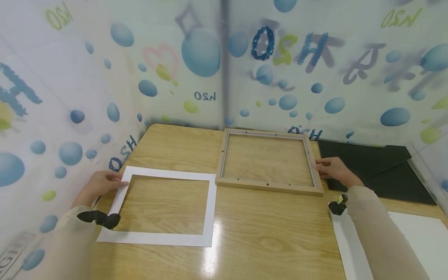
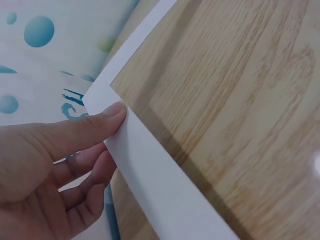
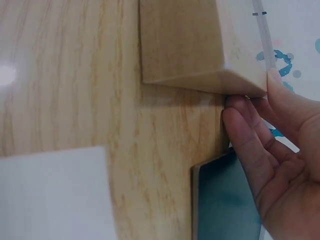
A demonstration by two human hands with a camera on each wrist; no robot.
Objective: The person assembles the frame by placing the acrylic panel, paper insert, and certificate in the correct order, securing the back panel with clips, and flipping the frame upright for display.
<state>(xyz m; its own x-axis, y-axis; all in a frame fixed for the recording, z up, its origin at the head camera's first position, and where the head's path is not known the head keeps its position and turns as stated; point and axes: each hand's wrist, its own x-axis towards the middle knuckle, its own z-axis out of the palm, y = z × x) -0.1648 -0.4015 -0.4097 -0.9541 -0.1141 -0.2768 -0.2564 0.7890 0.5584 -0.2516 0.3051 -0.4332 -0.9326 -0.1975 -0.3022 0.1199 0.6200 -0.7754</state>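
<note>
White card picture mat [image 1: 157, 238], lower left of the picture: the left hand [image 1: 102, 186] pinches its left edge between thumb and fingers. At centre right, the right hand [image 1: 336, 171] grips the right rail of a wooden picture frame [image 1: 269, 187]. The mat (apparently thin) could crease if lifted one-sidedly. No container shows; tabletop [image 1: 266, 225] wood appears through the frame's opening.

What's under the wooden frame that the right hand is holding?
Wood-grain tabletop shows through the opening of the wooden frame. Anything directly beneath its four sides is covered and can't be seen.
</note>
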